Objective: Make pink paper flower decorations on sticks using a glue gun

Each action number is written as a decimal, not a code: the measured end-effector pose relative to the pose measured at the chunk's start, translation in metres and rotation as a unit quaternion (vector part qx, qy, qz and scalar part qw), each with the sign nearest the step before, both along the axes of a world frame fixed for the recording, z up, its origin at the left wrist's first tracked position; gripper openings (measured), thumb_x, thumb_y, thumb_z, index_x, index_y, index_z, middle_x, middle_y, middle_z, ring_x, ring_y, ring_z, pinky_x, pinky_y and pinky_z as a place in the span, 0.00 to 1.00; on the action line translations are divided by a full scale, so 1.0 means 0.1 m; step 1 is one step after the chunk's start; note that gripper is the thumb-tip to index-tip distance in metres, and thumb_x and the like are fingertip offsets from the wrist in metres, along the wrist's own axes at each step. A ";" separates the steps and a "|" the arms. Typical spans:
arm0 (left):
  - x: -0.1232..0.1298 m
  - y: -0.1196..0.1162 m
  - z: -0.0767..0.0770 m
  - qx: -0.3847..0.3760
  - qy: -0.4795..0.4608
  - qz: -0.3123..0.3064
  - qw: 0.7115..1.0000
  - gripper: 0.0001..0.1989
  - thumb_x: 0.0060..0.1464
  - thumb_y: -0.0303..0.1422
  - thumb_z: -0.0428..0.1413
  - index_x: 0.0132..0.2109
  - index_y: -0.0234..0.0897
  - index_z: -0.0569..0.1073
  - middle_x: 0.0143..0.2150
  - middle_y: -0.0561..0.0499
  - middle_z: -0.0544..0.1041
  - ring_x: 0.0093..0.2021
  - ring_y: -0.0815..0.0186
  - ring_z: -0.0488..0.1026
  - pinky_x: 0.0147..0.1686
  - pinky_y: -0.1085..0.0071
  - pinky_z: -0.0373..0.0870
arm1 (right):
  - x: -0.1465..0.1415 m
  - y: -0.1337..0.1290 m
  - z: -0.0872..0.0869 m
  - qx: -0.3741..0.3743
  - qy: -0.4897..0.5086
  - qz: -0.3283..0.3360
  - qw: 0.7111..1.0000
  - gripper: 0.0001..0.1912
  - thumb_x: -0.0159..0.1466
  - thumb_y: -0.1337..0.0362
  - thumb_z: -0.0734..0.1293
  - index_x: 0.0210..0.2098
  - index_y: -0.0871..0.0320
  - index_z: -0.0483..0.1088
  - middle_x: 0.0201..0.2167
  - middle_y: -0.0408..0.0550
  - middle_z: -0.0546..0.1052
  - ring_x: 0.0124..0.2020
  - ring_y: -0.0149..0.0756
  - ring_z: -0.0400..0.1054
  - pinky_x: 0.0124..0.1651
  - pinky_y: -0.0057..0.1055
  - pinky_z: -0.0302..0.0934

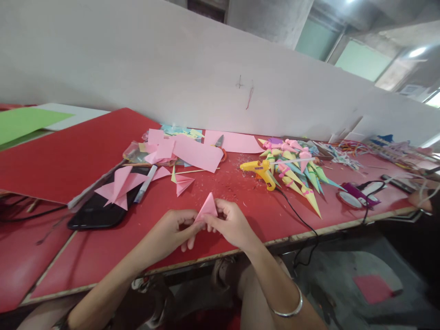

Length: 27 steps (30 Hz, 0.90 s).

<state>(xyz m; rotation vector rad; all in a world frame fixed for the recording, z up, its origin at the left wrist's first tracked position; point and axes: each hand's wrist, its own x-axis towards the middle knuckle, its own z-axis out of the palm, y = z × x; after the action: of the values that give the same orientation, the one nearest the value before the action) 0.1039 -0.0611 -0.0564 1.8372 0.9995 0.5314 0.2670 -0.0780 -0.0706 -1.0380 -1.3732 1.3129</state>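
Note:
A small folded pink paper triangle (209, 207), its point facing away from me, is held between both hands over the red table near the front edge. My left hand (175, 228) pinches its lower left corner with the thumb and fingers. On the right side, my right hand (232, 221) grips the same paper, its thumb lying across the lower part. Just beyond my hands rests a folded pink and yellow paper piece (183, 182). Several folded pink pieces (121, 185) lie on a black phone-like object (99, 211) to the left, beside a capped marker (146, 184).
A yellow glue gun (259, 172) with a black cord lies right of centre, beside a pile of coloured paper cones (297, 169). Pink sheets (197, 151) and scissors (220, 145) are at the back. A person's hand (421, 199) shows at the far right.

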 end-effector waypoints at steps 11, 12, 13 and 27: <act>-0.02 0.02 0.06 0.116 0.028 -0.002 0.993 0.16 0.57 0.39 0.47 0.24 0.37 0.68 0.19 0.56 0.72 0.19 0.71 0.70 0.22 0.79 0.63 | 0.00 -0.01 0.01 0.033 -0.012 -0.024 0.999 0.06 0.56 0.64 0.66 0.24 0.59 0.68 0.18 0.39 0.69 0.22 0.27 0.63 0.26 0.24 0.57; -0.02 0.01 0.05 0.123 0.035 -0.005 0.992 0.16 0.57 0.38 0.48 0.23 0.38 0.68 0.18 0.56 0.72 0.19 0.72 0.70 0.22 0.79 0.63 | 0.00 -0.01 0.01 0.045 -0.022 -0.032 0.998 0.07 0.56 0.64 0.66 0.22 0.58 0.67 0.18 0.39 0.68 0.22 0.27 0.63 0.26 0.24 0.56; -0.02 0.01 0.05 0.128 0.039 -0.009 0.991 0.16 0.57 0.38 0.48 0.23 0.38 0.67 0.18 0.57 0.72 0.19 0.72 0.70 0.21 0.79 0.63 | 0.00 -0.01 0.01 0.056 -0.028 -0.038 0.997 0.09 0.55 0.63 0.67 0.21 0.58 0.66 0.17 0.39 0.68 0.21 0.27 0.63 0.26 0.24 0.56; -0.08 -0.04 0.14 0.102 0.031 -0.046 0.993 0.18 0.59 0.38 0.46 0.23 0.38 0.68 0.19 0.56 0.75 0.21 0.71 0.71 0.25 0.78 0.64 | -0.06 -0.06 0.04 0.069 -0.017 -0.106 0.992 0.16 0.61 0.55 0.62 0.21 0.57 0.63 0.12 0.36 0.62 0.15 0.25 0.58 0.21 0.24 0.51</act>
<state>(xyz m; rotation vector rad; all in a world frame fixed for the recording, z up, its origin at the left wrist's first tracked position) 0.0955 -0.0651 -0.0426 2.0806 0.9239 0.5399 0.2606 -0.0845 -0.0663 -1.0841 -1.3199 1.0353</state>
